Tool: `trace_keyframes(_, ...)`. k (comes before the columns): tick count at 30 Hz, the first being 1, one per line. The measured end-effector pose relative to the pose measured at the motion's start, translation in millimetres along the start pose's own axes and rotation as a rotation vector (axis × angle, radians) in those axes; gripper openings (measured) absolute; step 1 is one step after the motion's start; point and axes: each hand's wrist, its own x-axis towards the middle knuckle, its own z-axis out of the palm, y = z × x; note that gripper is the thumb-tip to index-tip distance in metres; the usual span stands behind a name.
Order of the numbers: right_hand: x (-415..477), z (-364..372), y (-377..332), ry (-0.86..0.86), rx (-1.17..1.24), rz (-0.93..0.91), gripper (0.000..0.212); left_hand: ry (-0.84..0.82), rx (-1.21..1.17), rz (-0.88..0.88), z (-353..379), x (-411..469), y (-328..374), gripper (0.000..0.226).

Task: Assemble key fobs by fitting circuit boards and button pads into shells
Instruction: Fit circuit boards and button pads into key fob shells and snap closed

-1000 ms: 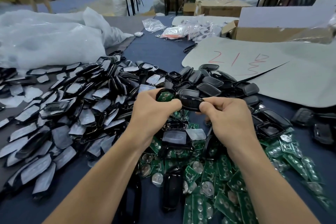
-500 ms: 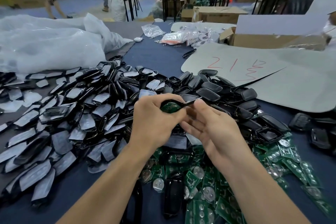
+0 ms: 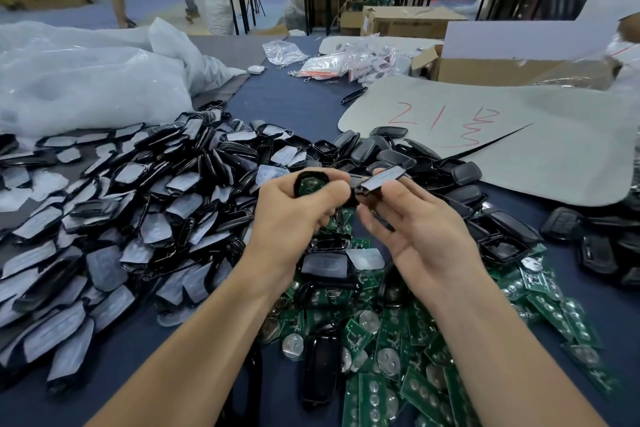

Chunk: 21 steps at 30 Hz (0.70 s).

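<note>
Black shell half (image 3: pixel 309 184) w/ green board seated inside, held in left hand (image 3: pixel 294 215). 2nd shell piece (image 3: pixel 379 179), film-covered, tilted, pinched by right hand (image 3: pixel 415 236), just beside 1st.

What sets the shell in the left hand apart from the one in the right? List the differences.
The left shell shows a green board inside; the right shell shows a pale grey face. The left hand curls round its shell; the right hand pinches its at the fingertips. Both are black-rimmed.
</note>
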Motion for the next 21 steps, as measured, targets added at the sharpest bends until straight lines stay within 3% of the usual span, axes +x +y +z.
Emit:
trace_keyframes(4,0.6,-3.0,-3.0,-0.035,0.008,0.011,0.012,0.029,-0.238,-0.152,-2.1,1.1,3.3,0.029)
trace_keyframes(8,-2.1,1.6,4.0,-0.113,-0.136,0.007,0.017,0.164,-0.278,-0.130,-2.4,3.9,4.4,0.030)
trace_keyframes(11,-5.1,4.7,8.3,-0.162,-0.281,-0.043,0.020,0.147,-0.322,-0.143,-0.8,3.7,6.2,0.028)
trace_keyframes(16,-7.9,6.2,12.2,-0.194,-0.460,-0.137,0.023,0.093,-0.219,-0.146,0.1,2.3,7.9,0.023)
trace_keyframes(21,-8.4,5.3,15.1,-0.161,-0.652,-0.276,0.033,0.166,0.074,-0.023,-1.9,3.7,0.3,0.027)
